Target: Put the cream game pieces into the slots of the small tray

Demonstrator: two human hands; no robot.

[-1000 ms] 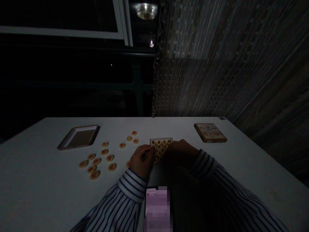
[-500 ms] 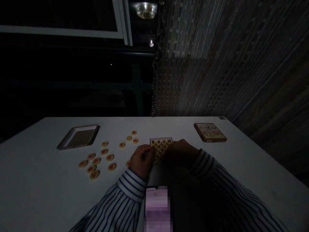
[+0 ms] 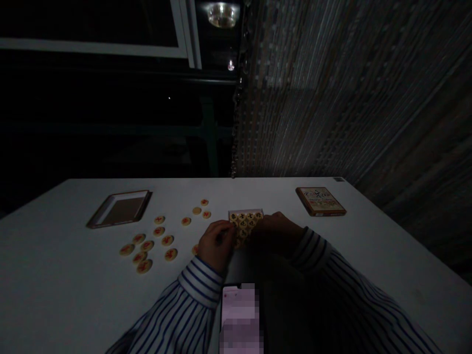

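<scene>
Both my hands, left and right, curl round the tray of discs, fingers' grip too dark to tell; nudge gently, keeping rows flat.

**Colours on a dim table**

The table is white. Loose discs are cream with red marks; packed discs are cream with black marks. Sleeves are white with blue stripes. The tray is brown-rimmed, the box brown with a pale printed top.

a dim home room: white table, bead curtain, ceiling lamp.
</scene>
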